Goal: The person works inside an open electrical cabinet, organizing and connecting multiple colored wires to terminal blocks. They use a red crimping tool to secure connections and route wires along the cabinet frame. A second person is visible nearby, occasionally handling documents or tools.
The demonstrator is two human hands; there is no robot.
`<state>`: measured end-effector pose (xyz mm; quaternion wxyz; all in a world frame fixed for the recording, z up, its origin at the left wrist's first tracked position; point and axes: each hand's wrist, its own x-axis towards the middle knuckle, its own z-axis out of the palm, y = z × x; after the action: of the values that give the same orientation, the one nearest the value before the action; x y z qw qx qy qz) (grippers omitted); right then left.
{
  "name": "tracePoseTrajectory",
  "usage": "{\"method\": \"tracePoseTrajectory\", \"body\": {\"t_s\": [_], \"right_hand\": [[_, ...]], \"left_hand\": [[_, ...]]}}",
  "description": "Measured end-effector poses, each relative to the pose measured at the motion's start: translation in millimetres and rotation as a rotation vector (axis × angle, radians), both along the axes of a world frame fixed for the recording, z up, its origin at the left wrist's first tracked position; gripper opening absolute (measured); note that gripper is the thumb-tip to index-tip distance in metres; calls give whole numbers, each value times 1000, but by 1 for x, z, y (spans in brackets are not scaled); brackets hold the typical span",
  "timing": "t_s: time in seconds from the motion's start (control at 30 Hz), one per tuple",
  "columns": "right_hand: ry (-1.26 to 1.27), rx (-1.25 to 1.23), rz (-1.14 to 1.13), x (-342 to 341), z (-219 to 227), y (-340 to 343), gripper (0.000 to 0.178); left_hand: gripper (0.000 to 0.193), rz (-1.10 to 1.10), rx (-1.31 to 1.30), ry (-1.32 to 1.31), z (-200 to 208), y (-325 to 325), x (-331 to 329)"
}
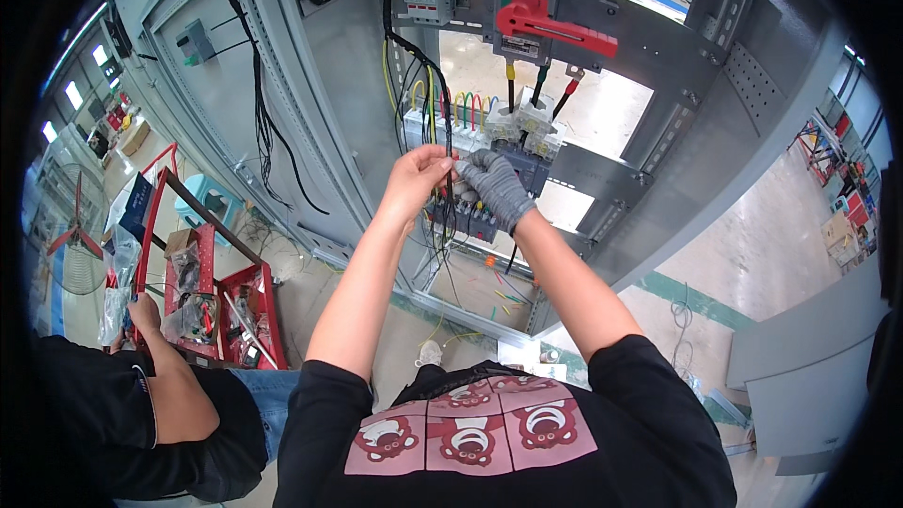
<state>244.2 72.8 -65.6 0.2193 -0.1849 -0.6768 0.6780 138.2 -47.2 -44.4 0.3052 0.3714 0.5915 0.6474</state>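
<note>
A black-wrapped wire bundle [435, 69] hangs down inside the grey metal cabinet and splits into thin loose wires [444, 235] lower down. My bare left hand [419, 179] pinches this bundle between thumb and fingertips. Just to its right my right hand [497, 186], in a grey glove, has its fingers curled in at the same spot; what they hold is hidden. Behind the hands sit a row of circuit breakers [414, 122] with coloured wires looping above them, and a larger dark breaker [523, 162]. Above is a switch with a red handle [564, 28].
A small grey breaker block [430, 2] is mounted at the upper left. The open cabinet door [202, 85] carries more black cables. On the left, a co-worker [169, 386] reaches by a red tool cart [254, 310], near a blue stool [204, 196] and a fan [77, 235].
</note>
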Motion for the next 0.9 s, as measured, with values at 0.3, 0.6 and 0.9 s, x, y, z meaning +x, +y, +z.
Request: {"method": "tracePoseTrajectory", "body": {"t_s": [0.3,0.6,0.9], "right_hand": [[100,-224,243,72,-25,-56,39],[426,-697,284,109,51,-36,25],[586,-715,2,-72,40,57,18]], "left_hand": [[21,-68,-157,106,32,62,-10],[19,-77,56,-525,25,142,-53],[25,-198,-99,-182,26,159,-102]]}}
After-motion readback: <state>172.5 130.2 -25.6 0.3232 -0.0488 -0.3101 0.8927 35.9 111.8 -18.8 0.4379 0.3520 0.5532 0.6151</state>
